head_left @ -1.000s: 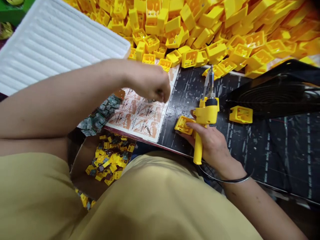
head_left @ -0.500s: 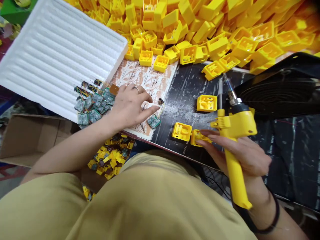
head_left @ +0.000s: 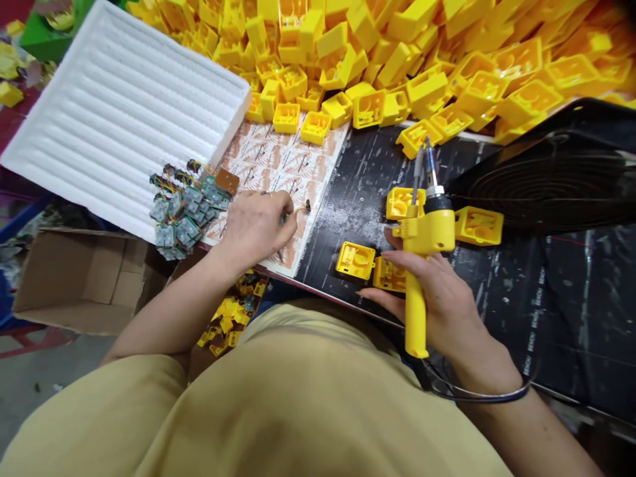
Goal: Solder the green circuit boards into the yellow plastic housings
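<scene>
My left hand [head_left: 261, 228] is closed on a small circuit board [head_left: 284, 217], mostly hidden by the fingers. From it a thin wire leads to a small black round part [head_left: 308, 207]. Held in my right hand [head_left: 437, 291] is a yellow soldering gun [head_left: 416, 298], its metal tip and a grey feed tube pointing away from me. Below my right fingers sits an open yellow housing [head_left: 390, 273], partly covered, beside another yellow housing [head_left: 356, 260]. A third housing [head_left: 397, 202] lies behind the gun's tip, and one more housing [head_left: 479, 225] is to its right.
A large heap of yellow housings [head_left: 368, 59] fills the back. To the left, wired circuit boards [head_left: 191, 212] are piled by a white foam sheet [head_left: 129, 112]. A cardboard box [head_left: 79, 285] stands lower left. A black round-grilled object [head_left: 551, 172] is at right.
My left hand has closed on the circuit board and drawn it slightly left, with its wire trailing. My right hand has shifted left with the soldering gun, its fingers parting from the near housing.
</scene>
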`<state>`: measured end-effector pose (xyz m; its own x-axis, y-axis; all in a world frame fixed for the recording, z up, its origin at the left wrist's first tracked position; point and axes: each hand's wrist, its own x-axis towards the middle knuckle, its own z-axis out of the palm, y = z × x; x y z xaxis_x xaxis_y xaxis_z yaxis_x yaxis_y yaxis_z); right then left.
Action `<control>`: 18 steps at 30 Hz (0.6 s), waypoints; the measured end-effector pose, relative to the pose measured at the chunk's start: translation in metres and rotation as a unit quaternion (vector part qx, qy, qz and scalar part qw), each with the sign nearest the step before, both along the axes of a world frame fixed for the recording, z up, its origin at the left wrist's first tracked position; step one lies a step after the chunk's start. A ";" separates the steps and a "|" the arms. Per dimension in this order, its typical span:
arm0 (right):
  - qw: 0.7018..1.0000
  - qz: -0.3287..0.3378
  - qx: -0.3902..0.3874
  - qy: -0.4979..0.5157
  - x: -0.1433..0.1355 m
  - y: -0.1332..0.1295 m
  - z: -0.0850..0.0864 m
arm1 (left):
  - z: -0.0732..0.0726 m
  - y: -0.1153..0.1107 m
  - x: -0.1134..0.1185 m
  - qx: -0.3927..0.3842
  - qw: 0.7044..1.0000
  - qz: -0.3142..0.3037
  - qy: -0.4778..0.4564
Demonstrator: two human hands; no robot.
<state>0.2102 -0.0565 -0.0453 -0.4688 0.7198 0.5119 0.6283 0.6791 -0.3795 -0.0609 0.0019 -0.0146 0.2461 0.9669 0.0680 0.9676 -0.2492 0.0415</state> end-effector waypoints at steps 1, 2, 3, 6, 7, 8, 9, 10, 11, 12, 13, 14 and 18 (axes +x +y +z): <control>1.000 0.002 -0.009 0.002 -0.002 0.001 0.000 | 0.002 -0.001 -0.004 0.017 1.000 -0.008 0.023; 1.000 0.003 -0.017 0.003 -0.004 0.002 -0.001 | 0.003 -0.001 -0.008 0.029 0.999 -0.019 0.039; 1.000 0.006 -0.025 0.002 -0.006 0.002 -0.001 | 0.003 0.000 -0.012 0.036 0.998 -0.030 0.046; 0.999 0.020 -0.029 -0.017 -0.012 0.003 -0.004 | 0.002 0.002 -0.023 0.023 0.999 -0.038 -0.003; 0.999 0.023 -0.025 -0.023 -0.014 0.003 -0.006 | 0.001 0.003 -0.026 0.008 0.999 -0.033 -0.040; 0.999 0.023 -0.018 -0.026 -0.015 0.002 -0.007 | 0.000 0.004 -0.028 -0.011 0.996 -0.029 -0.084; 0.999 0.021 -0.010 -0.025 -0.017 0.002 -0.008 | -0.001 0.005 -0.029 -0.029 0.991 -0.029 -0.130; 1.000 0.017 -0.003 -0.021 -0.018 0.002 -0.009 | -0.001 0.005 -0.030 -0.043 0.983 -0.036 -0.173; 1.000 0.013 0.003 -0.016 -0.020 0.003 -0.010 | -0.001 0.006 -0.030 -0.049 0.976 -0.048 -0.206; 1.000 0.010 0.007 -0.013 -0.021 0.003 -0.011 | -0.001 0.006 -0.030 -0.049 0.971 -0.064 -0.226; 1.000 0.009 0.009 -0.013 -0.023 0.004 -0.011 | -0.001 0.007 -0.029 -0.047 0.968 -0.082 -0.234; 1.000 0.011 0.010 -0.016 -0.025 0.006 -0.010 | -0.001 0.007 -0.027 -0.047 0.966 -0.101 -0.231; 1.000 0.021 0.021 -0.011 -0.026 0.006 0.000 | -0.003 0.011 -0.018 -0.080 0.963 -0.155 -0.205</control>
